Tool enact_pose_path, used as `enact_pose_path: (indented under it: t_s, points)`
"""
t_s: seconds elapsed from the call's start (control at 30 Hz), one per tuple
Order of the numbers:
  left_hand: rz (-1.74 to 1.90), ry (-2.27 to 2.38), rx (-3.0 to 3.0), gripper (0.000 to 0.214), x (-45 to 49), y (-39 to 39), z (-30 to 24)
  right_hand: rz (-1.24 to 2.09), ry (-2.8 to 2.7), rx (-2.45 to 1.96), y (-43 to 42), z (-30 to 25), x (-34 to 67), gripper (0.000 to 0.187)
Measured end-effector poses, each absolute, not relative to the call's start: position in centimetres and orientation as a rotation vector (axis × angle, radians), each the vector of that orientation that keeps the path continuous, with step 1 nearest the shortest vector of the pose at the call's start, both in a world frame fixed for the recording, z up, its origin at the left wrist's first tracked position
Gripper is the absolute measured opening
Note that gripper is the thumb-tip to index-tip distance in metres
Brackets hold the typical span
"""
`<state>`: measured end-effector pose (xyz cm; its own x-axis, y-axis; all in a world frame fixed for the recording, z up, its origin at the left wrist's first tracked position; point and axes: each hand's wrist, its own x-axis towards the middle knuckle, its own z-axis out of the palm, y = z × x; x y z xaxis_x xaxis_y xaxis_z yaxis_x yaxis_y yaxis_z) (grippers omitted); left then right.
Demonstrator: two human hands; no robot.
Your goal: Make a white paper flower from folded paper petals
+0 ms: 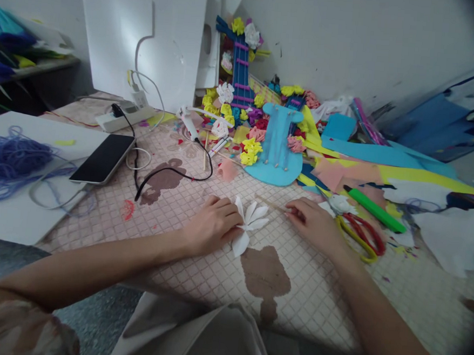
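A white paper flower (pixel 254 217) with several pointed petals lies at the table's front middle. My left hand (pixel 213 224) is closed on the flower's left side, its fingers curled over the petals. To the right, my right hand (pixel 311 220) pinches a thin wooden stick (pixel 273 204) by its near end. The stick points leftward, above the flower's petals. Right of my right wrist lie scissors (pixel 362 237) with red and yellow handles. A green utility knife (pixel 376 210) rests just behind them.
A blue guitar-shaped cutout (pixel 277 148) stands among crepe-paper flowers (pixel 250 151) at the back. A glue gun (pixel 189 123) trails a black cord (pixel 172 170). Leftward are a phone (pixel 104 158), a power strip (pixel 123 116) and purple yarn (pixel 11 161) on a white board (pixel 18 222).
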<state>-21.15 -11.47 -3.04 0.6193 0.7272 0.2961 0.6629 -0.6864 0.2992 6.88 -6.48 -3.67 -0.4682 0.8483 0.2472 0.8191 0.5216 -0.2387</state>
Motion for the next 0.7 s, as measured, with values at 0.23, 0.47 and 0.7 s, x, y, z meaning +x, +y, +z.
enact_pose_path:
  t_s: [0.23,0.47,0.7]
  points:
    - [0.605,1.159,2.669,0.017,-21.22,-11.41,-3.0,0.234,-2.425,-1.392,-6.52,-3.79,6.95,0.011]
    - [0.606,1.171,2.665,0.017,-21.17,-11.39,-3.06,0.25,-2.429,-1.412,-6.47,-4.05,6.63,0.005]
    - [0.608,1.156,2.666,0.017,-21.11,-11.31,-3.14,0.168,-2.432,-1.438,-6.59,-4.05,6.25,0.004]
